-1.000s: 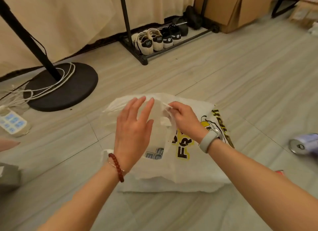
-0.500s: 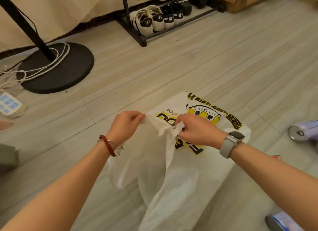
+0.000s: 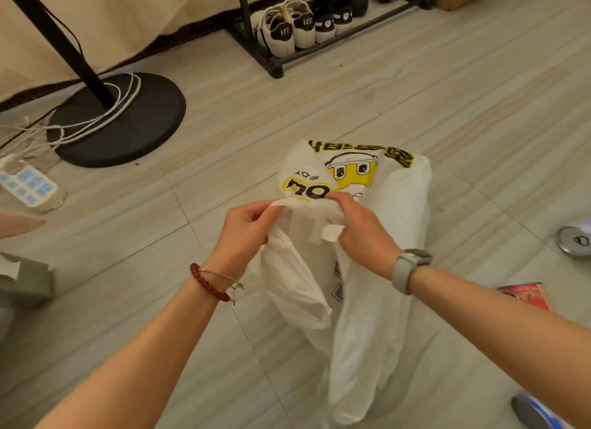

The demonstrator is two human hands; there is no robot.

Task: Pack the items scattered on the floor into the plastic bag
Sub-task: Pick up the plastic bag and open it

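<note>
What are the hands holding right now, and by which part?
Both hands grip the plastic bag: the left hand and right hand each pinch its top edge near the handles.

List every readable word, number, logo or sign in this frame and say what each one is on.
"HF"-like mark: heel tabs of the white sneakers on the shoe rack; exact letters uncertain.
Recycling symbol with a small oval stamp: plastic bag; stamp too small to read.
Large black letters on yellow: same bag, folded and partly hidden by the hands, not readable.
Black characters along the bag's top edge: creased, unreadable.
Red packet at right: print too blurred.
</note>
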